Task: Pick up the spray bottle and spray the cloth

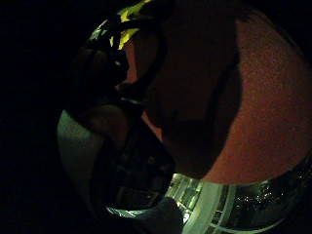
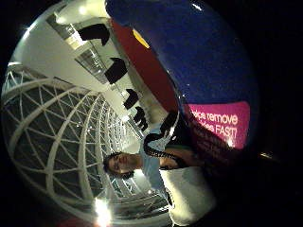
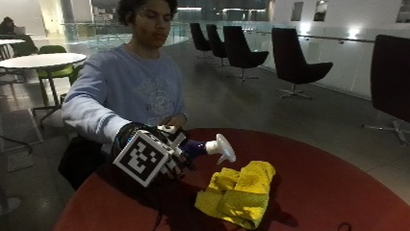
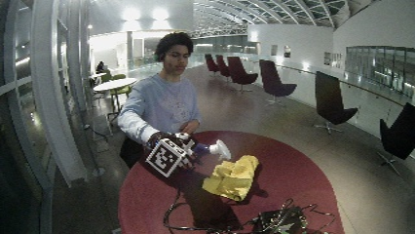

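Observation:
In the outside view my gloved right hand grips a blue spray bottle lifted above the red table. Its white nozzle head points toward the crumpled yellow cloth, which lies on the table just below and in front of it. The wide outside view shows the same: hand, bottle nozzle, cloth. The bottle's blue body with its pink label fills much of the thumb side palm view. A scrap of yellow cloth and red table show in the little finger side view.
A tangle of dark cables and gear lies at the near edge of the table. The person's bare left hand stays behind the bottle, near the body. Black chairs stand far behind.

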The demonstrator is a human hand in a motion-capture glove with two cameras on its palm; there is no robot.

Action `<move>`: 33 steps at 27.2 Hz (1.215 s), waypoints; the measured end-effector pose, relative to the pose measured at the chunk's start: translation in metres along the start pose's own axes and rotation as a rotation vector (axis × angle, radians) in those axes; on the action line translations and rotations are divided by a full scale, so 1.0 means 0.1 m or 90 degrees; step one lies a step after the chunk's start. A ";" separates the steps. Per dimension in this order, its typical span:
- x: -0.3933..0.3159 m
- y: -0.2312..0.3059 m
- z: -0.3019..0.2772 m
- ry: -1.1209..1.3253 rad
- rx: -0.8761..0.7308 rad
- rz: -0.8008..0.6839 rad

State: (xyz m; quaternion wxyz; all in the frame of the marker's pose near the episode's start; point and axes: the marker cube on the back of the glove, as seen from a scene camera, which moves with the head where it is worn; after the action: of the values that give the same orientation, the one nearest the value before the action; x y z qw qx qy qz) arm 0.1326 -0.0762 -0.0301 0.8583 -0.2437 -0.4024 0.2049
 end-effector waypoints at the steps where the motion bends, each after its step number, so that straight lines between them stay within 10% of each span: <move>1: -0.01 0.00 0.00 0.000 0.001 -0.001; 33: -0.07 0.01 0.09 -0.018 -0.021 0.008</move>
State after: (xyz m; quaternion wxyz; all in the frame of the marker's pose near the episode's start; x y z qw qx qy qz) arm 0.1212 -0.0771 -0.0302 0.8472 -0.2570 -0.4165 0.2068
